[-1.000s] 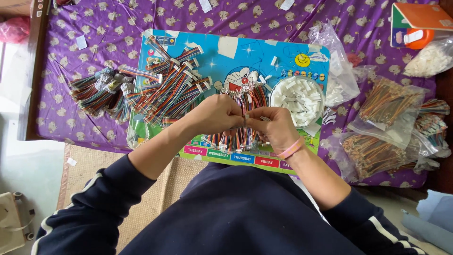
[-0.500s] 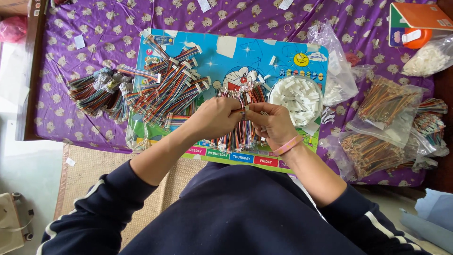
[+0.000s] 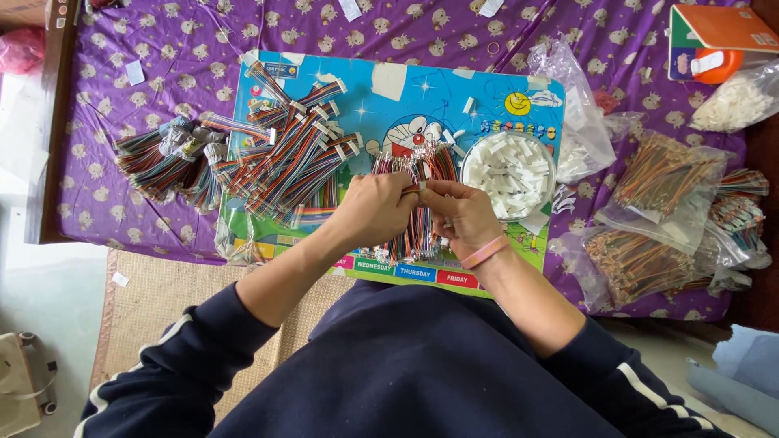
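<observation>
Left hand: I see my left hand curled, its fingertips pinching the wire bundle.
Right hand: my right hand pinches the same bundle from the other side, just beside the left.
Bundle: lies on the blue board.
Bowl: bowl of white connectors, just right of my hands.
Finished wires: pile to the left on the board.

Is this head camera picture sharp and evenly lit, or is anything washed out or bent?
Head view: soft, even daylight, no hard shadows; both hands and the ribbon cables look sharp; the floor at left is washed out pale; plastic bags show slight glare; edges curve mildly.
</observation>
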